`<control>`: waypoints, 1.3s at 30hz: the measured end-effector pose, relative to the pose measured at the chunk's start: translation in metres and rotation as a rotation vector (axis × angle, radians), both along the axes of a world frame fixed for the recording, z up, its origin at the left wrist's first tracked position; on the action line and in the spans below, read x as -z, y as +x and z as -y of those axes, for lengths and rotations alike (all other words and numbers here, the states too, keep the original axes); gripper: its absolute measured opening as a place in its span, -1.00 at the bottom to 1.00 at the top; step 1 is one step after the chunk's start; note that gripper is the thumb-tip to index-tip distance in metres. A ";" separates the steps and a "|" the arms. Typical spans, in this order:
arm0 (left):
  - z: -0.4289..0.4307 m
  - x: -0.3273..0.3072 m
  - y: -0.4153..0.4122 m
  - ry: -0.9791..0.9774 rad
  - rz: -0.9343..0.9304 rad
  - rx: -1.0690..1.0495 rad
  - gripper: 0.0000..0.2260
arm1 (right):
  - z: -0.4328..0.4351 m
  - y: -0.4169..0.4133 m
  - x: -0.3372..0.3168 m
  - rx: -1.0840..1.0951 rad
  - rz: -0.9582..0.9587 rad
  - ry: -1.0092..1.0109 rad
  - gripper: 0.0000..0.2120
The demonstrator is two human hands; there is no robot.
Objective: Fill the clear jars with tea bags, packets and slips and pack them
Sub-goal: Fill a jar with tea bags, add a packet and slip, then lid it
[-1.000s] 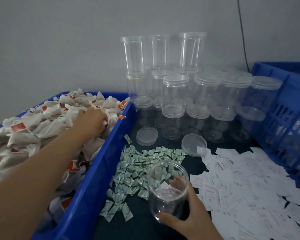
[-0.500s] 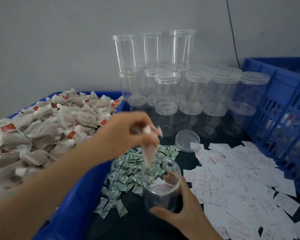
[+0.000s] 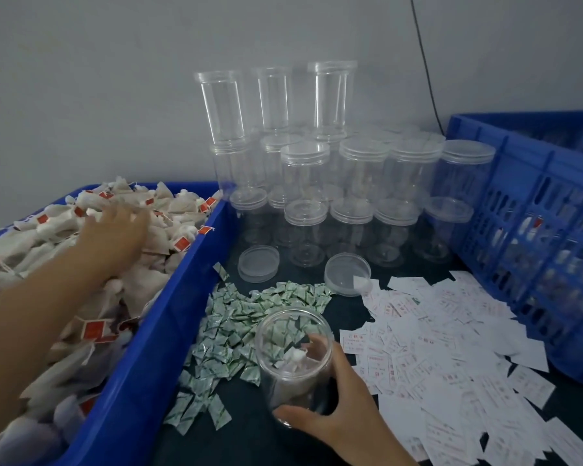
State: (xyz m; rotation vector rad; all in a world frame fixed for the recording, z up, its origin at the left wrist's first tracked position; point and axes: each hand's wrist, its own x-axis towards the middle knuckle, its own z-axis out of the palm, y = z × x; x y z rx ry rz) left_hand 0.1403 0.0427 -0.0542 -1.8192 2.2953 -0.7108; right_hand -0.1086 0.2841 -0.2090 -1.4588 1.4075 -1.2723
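Head view: the left hand (image 3: 115, 237) is laid on heaped white red-tagged tea bags (image 3: 41, 264) in the blue plastic bin (image 3: 169, 317), upper left; whether its blurred fingers pinch a bag cannot be told; the upright open clear plastic jar (image 3: 292, 361), clasped by the right hand (image 3: 337, 401), stands lower right of them, across the bin wall.

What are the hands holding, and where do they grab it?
The right hand grips the open jar round its lower side wall. The left hand lies on the tea bags in the blue bin, too blurred to tell any hold.
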 end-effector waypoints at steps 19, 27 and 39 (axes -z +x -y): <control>-0.055 -0.019 -0.061 0.043 -1.151 0.382 -0.82 | 0.000 0.000 -0.001 0.009 0.004 -0.009 -0.18; -0.123 0.018 -0.107 0.589 -0.667 0.739 -0.86 | 0.002 0.002 -0.001 0.012 -0.002 -0.008 -0.18; -0.032 0.017 -0.067 0.092 -1.034 0.417 -0.88 | 0.000 0.001 0.000 0.043 -0.037 0.030 -0.14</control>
